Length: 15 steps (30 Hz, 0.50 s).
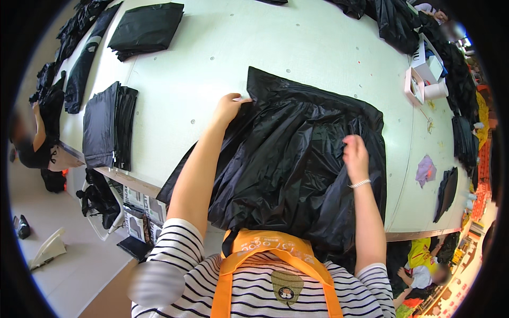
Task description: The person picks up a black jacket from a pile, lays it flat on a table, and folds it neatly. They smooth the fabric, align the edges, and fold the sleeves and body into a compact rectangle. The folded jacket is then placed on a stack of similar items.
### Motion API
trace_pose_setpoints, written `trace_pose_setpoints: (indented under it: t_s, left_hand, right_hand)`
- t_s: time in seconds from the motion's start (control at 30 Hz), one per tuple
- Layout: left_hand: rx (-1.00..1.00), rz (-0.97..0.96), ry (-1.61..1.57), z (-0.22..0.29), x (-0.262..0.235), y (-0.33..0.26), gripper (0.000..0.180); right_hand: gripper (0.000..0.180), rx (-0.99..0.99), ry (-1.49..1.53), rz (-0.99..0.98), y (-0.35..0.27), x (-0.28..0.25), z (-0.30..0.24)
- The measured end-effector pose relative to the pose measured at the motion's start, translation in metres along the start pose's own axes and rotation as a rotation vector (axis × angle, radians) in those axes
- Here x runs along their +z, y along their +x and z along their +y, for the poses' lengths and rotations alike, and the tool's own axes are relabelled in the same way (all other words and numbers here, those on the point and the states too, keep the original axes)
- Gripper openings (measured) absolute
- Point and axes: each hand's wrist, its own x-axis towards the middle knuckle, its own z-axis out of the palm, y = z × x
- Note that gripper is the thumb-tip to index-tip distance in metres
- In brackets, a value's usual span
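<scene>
A large, shiny black garment (297, 159) lies spread and creased on the pale table (297, 47), its near edge hanging over the table's front. My left hand (229, 107) pinches the garment's far left corner. My right hand (355, 155), with a thin bracelet at the wrist, grips a fold of the fabric on the right side. Both forearms come up from below, out of a striped shirt with an orange apron.
Folded black pieces lie in stacks at the far left (108, 126) and top left (147, 29). More black fabric is piled along the top right edge (397, 21). A pink tape holder (416, 87) and a purple scrap (425, 170) sit at the right. A person (32, 143) stands at the left, another person (424, 270) crouches at lower right.
</scene>
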Motion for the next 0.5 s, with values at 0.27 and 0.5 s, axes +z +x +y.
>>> trace_pose_setpoints:
  t_s: [0.27,0.5]
  left_hand:
    - [0.046,-0.125,-0.259,0.03,-0.023,-0.039,0.027]
    - [0.134,-0.104,-0.527,0.053,-0.037,-0.058,0.023]
  right_hand:
    - [0.022,-0.334,0.084,-0.276,0.029,0.143,-0.104]
    - [0.026,-0.49,0.001,-0.231,0.033,0.196,-0.116]
